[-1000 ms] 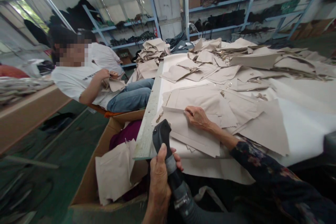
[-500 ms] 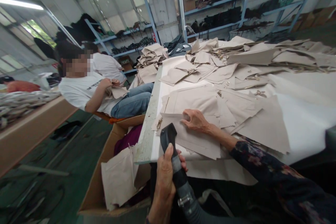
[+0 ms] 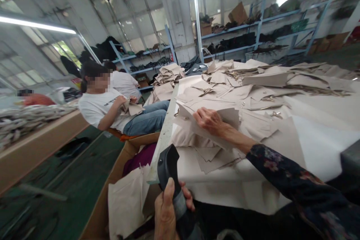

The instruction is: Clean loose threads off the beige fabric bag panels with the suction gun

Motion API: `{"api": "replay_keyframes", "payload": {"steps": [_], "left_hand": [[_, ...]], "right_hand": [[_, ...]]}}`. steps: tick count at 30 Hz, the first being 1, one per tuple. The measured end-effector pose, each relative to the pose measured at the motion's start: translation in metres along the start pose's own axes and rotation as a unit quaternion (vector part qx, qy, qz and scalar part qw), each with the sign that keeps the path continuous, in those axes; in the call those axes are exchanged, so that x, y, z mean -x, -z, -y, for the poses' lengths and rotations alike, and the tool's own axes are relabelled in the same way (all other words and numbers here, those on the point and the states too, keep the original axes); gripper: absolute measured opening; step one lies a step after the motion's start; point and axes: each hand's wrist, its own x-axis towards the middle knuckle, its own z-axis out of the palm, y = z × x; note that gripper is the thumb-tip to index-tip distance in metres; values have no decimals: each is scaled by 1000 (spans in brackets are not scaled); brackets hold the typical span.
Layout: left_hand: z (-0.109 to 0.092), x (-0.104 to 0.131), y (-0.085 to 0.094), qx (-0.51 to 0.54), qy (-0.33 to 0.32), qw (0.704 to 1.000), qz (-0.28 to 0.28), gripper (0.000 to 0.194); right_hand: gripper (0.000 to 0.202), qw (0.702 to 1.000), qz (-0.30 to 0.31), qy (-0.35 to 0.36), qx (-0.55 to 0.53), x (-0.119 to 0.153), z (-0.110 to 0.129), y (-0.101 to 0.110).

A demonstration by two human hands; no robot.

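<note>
My left hand [image 3: 165, 210] is closed around a black hose nozzle [image 3: 168, 161], thumb along its top, at the table's near left corner. The nozzle's curved head points up and stays apart from the cloth. My right hand [image 3: 209, 120] has its fingers curled on a beige fabric piece [image 3: 229, 118], raised and tilted above the table. Part of that piece is hidden behind the hand. More beige fabric pieces [image 3: 208, 153] with zigzag-cut edges lie beneath it, overlapping. A small metal clasp [image 3: 177, 111] shows at the left edge.
Beige pieces with metal fittings are heaped across the white-covered table [image 3: 323, 135]. Below its left edge stands a cardboard box [image 3: 97, 210] holding beige and purple cloth. A seated co-worker [image 3: 112, 108] handles beige fabric at the left. Blue shelves [image 3: 230, 32] line the back wall.
My right hand has lifted the fabric piece, which lay flat before, up off the pile. My left hand and the nozzle have moved a little left and down in view.
</note>
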Motion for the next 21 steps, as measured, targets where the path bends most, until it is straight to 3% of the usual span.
{"api": "replay_keyframes", "payload": {"steps": [4, 8, 13, 21], "left_hand": [[4, 5, 3, 17, -3, 1000, -11, 44], [6, 9, 7, 26, 2, 999, -19, 41], [7, 5, -1, 3, -7, 1000, -23, 45], [12, -21, -28, -18, 27, 999, 22, 43]], "right_hand": [[23, 988, 19, 152, -7, 32, 33, -20], [15, 990, 89, 83, -69, 63, 71, -34], [16, 979, 155, 41, -128, 67, 84, -26], [18, 978, 120, 23, -171, 72, 85, -29]]}}
